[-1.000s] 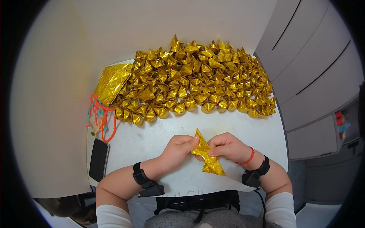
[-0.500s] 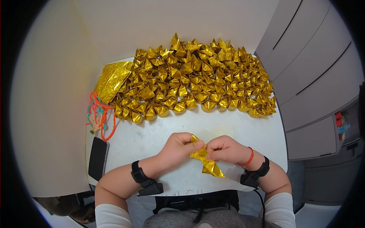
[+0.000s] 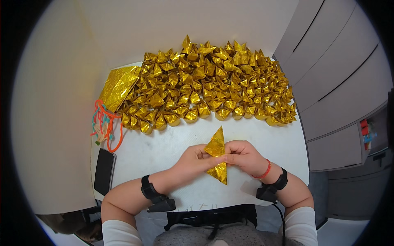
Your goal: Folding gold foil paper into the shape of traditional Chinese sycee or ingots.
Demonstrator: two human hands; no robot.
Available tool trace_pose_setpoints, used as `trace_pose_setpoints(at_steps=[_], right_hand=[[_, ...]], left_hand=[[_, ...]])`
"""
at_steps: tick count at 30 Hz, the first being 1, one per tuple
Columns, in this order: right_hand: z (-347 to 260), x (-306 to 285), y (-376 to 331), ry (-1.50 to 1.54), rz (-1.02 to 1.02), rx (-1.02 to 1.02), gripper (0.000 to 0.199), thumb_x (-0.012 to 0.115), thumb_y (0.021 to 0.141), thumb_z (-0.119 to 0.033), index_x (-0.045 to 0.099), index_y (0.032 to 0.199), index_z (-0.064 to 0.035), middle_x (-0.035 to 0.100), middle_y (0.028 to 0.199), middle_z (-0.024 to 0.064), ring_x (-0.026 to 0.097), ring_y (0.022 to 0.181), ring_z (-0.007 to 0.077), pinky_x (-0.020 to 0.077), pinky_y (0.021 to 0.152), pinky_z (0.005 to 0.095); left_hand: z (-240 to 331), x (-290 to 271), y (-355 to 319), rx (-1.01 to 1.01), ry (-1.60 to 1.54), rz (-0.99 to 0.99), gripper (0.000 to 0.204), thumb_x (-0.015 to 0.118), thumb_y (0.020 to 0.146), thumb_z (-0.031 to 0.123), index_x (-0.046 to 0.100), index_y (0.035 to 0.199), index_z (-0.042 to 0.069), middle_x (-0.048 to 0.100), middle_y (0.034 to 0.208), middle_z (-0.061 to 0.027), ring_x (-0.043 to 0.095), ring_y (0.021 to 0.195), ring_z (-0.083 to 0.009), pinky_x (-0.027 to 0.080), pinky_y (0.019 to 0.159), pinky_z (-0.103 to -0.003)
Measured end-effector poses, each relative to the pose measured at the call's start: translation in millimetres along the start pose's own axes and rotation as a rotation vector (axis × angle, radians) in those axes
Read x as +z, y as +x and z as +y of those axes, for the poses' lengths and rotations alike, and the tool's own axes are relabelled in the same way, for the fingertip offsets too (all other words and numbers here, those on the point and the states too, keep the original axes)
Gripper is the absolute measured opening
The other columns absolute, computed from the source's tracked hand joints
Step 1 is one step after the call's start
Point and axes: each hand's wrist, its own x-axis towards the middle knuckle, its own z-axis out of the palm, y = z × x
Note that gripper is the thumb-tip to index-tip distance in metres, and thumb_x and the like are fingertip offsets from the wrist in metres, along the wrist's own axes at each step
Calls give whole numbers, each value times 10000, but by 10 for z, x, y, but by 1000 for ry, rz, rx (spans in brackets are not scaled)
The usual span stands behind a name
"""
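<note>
A folded piece of gold foil paper (image 3: 216,144) is held upright over the near middle of the white table, with one pointed tip away from me and another toward me. My left hand (image 3: 196,161) grips its middle from the left, thumb laid across the front. From the right, my right hand (image 3: 243,156) pinches the same middle part, its thumb meeting the left one. Fingers behind the paper are partly hidden. Beyond my hands, many folded gold paper ingots (image 3: 205,82) stand packed in rows.
A stack of flat gold foil sheets (image 3: 118,88) lies at the far left. Orange and teal cords (image 3: 110,127) hang by the table's left edge, near a dark phone (image 3: 105,170). Grey cabinets (image 3: 340,90) stand to the right of the white table (image 3: 164,147).
The foil paper has turned from a slanted, twisted pose to upright, its upper point now rising above my hands. Both thumbs have come together at its middle.
</note>
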Motion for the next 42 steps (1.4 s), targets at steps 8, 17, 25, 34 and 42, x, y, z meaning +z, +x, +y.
trace_pose_setpoints(at_steps=[8, 17, 25, 34, 42], right_hand=[[97, 67, -3, -43, 92, -155, 135, 637, 1021, -92, 616, 893, -56, 565, 825, -62, 484, 747, 17, 407, 648, 209], [68, 78, -4, 0, 165, -152, 175, 651, 1012, -107, 587, 853, -69, 581, 799, -47, 499, 733, 26, 406, 638, 212], [19, 52, -18, 75, 159, -114, 182, 656, 1018, -133, 592, 855, -82, 587, 790, -48, 518, 726, 35, 416, 641, 210], [-20, -77, -50, -189, 241, 7, 183, 663, 1021, -176, 626, 901, -43, 650, 756, -11, 605, 654, 51, 480, 598, 216], [-58, 143, -46, -755, 288, -35, 141, 689, 953, -109, 621, 1011, 0, 674, 682, 156, 668, 572, 262, 511, 552, 347]], left_hand=[[36, 89, -66, -99, 96, -102, 254, 720, 999, 220, 714, 974, -32, 735, 878, -69, 689, 782, -111, 554, 678, -251], [-102, 91, -51, 19, 195, -94, 192, 699, 1014, 187, 638, 1098, 25, 651, 887, 17, 587, 760, -53, 491, 672, -234], [-59, 137, -71, 144, 140, -169, 267, 706, 996, 131, 576, 1206, 29, 634, 975, 20, 576, 884, -45, 488, 760, -234], [-133, 18, -164, 328, 224, 184, 311, 792, 899, 61, 521, 1052, 59, 596, 911, -29, 530, 772, -86, 429, 675, -267], [-67, 50, 21, 680, 952, 66, 355, 723, 816, -24, 573, 1132, 36, 646, 1052, -148, 607, 1002, -352, 479, 910, -422]])
